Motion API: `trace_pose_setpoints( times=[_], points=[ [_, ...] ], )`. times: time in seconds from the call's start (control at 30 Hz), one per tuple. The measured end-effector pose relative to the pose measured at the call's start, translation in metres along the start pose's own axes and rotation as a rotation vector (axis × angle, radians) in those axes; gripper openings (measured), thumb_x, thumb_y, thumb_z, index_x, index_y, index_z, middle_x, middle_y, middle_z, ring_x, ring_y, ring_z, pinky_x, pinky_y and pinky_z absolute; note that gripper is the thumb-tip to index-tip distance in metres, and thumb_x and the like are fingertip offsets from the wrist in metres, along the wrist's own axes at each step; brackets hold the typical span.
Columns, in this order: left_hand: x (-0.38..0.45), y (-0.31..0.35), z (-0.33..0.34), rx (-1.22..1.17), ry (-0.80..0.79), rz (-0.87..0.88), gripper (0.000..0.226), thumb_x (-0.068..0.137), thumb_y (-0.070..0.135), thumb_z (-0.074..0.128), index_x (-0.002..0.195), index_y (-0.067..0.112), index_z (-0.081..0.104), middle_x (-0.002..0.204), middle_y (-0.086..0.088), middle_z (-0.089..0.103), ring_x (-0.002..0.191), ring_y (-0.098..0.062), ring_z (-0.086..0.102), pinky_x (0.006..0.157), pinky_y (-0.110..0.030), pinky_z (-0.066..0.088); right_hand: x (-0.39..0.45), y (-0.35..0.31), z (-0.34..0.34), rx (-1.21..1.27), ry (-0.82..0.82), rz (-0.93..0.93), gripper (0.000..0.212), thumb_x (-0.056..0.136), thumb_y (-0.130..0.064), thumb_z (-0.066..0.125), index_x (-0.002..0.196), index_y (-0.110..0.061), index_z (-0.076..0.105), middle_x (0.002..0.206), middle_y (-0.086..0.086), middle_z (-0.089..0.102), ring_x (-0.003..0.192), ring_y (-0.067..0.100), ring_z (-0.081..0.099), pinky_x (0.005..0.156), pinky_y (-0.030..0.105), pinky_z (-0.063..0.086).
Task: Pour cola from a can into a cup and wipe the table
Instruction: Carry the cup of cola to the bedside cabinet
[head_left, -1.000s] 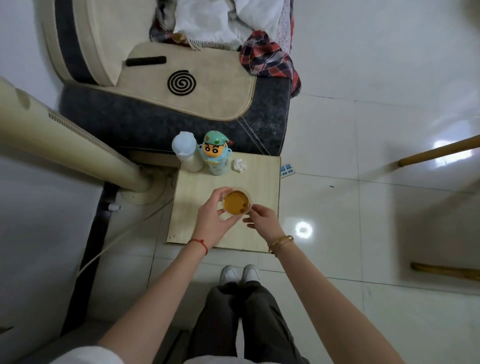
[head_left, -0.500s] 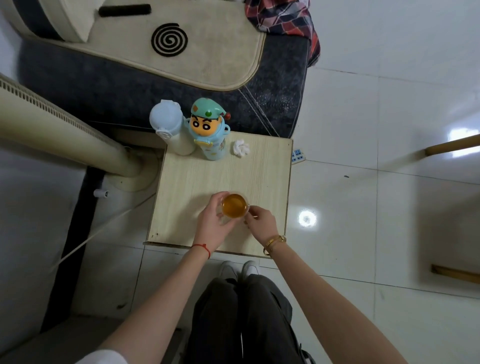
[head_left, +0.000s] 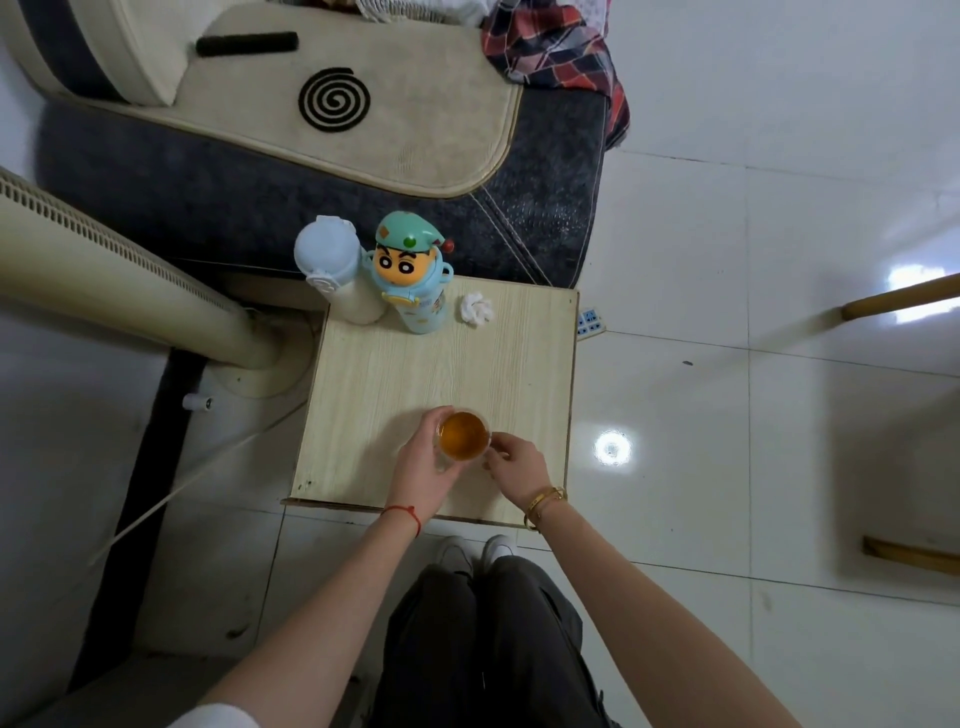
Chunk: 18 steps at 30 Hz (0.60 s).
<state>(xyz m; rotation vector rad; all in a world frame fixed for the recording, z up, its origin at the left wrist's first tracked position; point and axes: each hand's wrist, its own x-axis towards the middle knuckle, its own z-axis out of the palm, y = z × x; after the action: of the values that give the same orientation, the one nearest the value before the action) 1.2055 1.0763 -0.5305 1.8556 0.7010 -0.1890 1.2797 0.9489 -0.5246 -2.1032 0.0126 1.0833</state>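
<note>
A small clear cup filled with amber drink stands near the front edge of the light wooden table. My left hand wraps around the cup's left side. On the cup's right side, my right hand touches the rim with its fingertips. A crumpled white tissue lies at the table's back right. No can is in view.
A white flask and a teal cartoon-figure bottle stand at the table's back left. Behind is a sofa with a cream mat; a cream fan column leans at left. A power strip lies on the tiled floor.
The camera tilted down and closer to the table. Both hands lowered the cup toward the table's front edge; it seems to rest on the table now.
</note>
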Motion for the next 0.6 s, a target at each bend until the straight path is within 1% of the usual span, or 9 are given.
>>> trace_pose_setpoints(
  times=[0.1,0.17,0.27,0.33,0.43,0.5,0.6],
  points=[
    [-0.002,-0.003,-0.004,0.046,-0.021,-0.019,0.067,0.079,0.018,0.079,0.132,0.037,0.043,0.126,0.019,0.051,0.127,-0.014,0.050,0.107,-0.043,0.045,-0.007,0.000,-0.002,0.000,-0.015,0.004,0.036,0.097,-0.013,0.046,0.131,-0.012,0.059,0.122,0.008,0.067,0.112,0.024,0.062,0.100,0.033,0.048],
    [-0.004,-0.002,-0.009,0.074,-0.044,-0.042,0.072,0.079,0.015,0.078,0.136,0.036,0.039,0.132,0.016,0.048,0.130,-0.020,0.048,0.107,-0.042,0.044,-0.012,0.001,-0.006,-0.007,-0.001,0.012,0.038,0.098,-0.014,0.046,0.134,-0.013,0.055,0.128,0.005,0.064,0.118,0.022,0.059,0.102,0.029,0.044],
    [-0.015,0.002,-0.020,0.184,-0.049,-0.073,0.087,0.080,0.012,0.077,0.149,0.031,0.027,0.150,0.004,0.041,0.137,-0.023,0.042,0.111,-0.043,0.040,-0.026,0.000,-0.012,-0.041,0.029,0.018,0.040,0.098,-0.017,0.048,0.137,-0.013,0.052,0.134,0.004,0.060,0.122,0.020,0.057,0.103,0.028,0.042],
    [-0.028,0.009,-0.030,0.270,-0.022,-0.072,0.090,0.082,0.014,0.075,0.152,0.029,0.021,0.156,0.001,0.035,0.140,-0.021,0.038,0.113,-0.041,0.037,-0.040,-0.004,-0.018,-0.101,0.047,-0.002,0.041,0.098,-0.019,0.048,0.139,-0.013,0.050,0.138,0.005,0.057,0.125,0.022,0.055,0.106,0.031,0.042],
    [-0.056,0.027,-0.052,0.332,-0.012,-0.011,0.076,0.089,0.018,0.068,0.152,0.024,0.026,0.156,0.002,0.033,0.142,-0.017,0.034,0.114,-0.033,0.032,-0.068,-0.017,-0.030,-0.227,0.073,-0.055,0.044,0.098,-0.022,0.047,0.141,-0.010,0.046,0.142,0.008,0.052,0.132,0.026,0.046,0.112,0.036,0.036],
    [-0.077,0.043,-0.067,0.363,-0.019,0.037,0.067,0.092,0.019,0.063,0.150,0.021,0.031,0.156,0.001,0.034,0.144,-0.016,0.031,0.117,-0.031,0.027,-0.090,-0.030,-0.039,-0.311,0.080,-0.094,0.046,0.099,-0.024,0.045,0.143,-0.010,0.043,0.145,0.009,0.049,0.135,0.028,0.041,0.114,0.036,0.031],
    [-0.105,0.069,-0.090,0.446,-0.030,0.105,0.059,0.095,0.021,0.059,0.149,0.018,0.036,0.156,-0.002,0.034,0.146,-0.019,0.024,0.120,-0.035,0.023,-0.129,-0.051,-0.056,-0.423,0.103,-0.138,0.048,0.100,-0.027,0.043,0.145,-0.011,0.039,0.148,0.008,0.045,0.138,0.030,0.034,0.115,0.039,0.029]
  ],
)
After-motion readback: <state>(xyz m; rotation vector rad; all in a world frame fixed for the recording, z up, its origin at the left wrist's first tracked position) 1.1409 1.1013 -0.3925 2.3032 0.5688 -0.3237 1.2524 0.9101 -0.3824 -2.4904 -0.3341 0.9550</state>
